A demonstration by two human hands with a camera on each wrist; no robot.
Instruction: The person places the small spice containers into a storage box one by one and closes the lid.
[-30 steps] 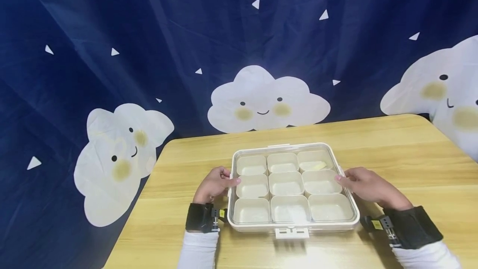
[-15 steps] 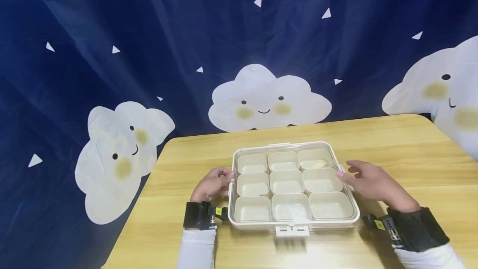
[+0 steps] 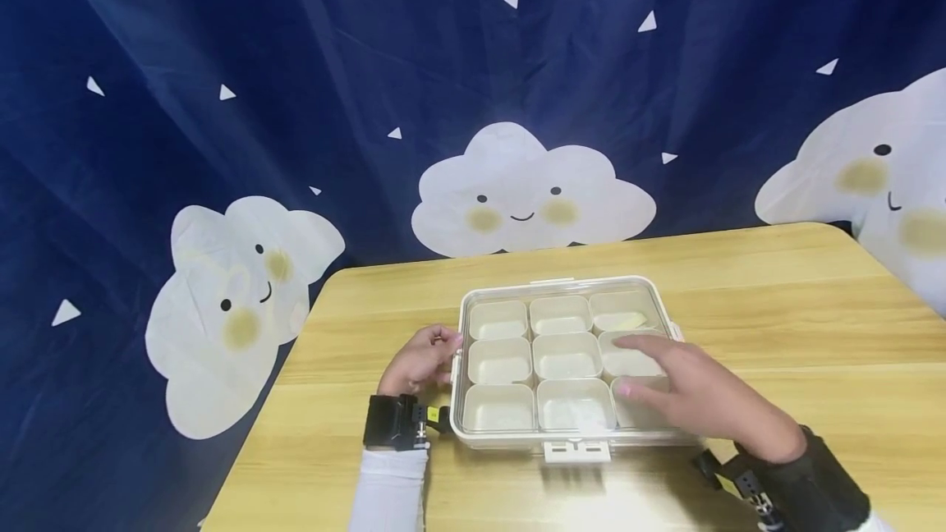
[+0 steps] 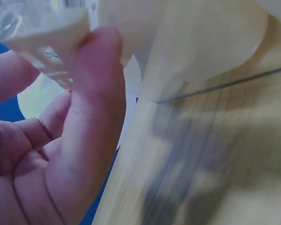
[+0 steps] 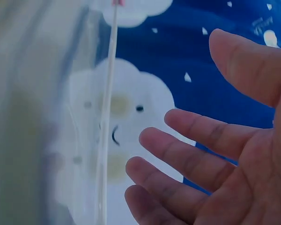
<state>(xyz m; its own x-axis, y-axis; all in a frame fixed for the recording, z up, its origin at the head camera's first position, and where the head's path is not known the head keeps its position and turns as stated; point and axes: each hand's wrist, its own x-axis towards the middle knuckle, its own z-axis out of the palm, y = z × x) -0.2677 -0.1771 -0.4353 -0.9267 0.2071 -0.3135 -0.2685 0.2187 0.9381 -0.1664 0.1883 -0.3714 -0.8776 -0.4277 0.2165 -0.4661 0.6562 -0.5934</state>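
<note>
A cream storage box (image 3: 510,438) with a clear lid lies on the table, holding several small open cups (image 3: 498,407) in rows. A flat pale-yellow piece (image 3: 631,321) shows inside its far right cup. At the box's left side, my left hand (image 3: 421,361) pinches the edge; in the left wrist view its thumb (image 4: 96,93) presses against the box's cream part. My right hand (image 3: 698,392) hovers over the box's right side, fingers spread and holding nothing. In the right wrist view, the box's pale edge (image 5: 107,93) stands apart from the fingertips.
A white front latch (image 3: 577,451) juts from the box toward me. The wooden table (image 3: 355,310) has rounded far corners. Behind it hangs a dark blue curtain (image 3: 443,39) with white clouds. Each wrist wears a black band with a camera (image 3: 436,417).
My right hand has let go of the box's right edge and moved left over the lid. My left thumb has drawn back from the lid to the left rim. The box stays put.
</note>
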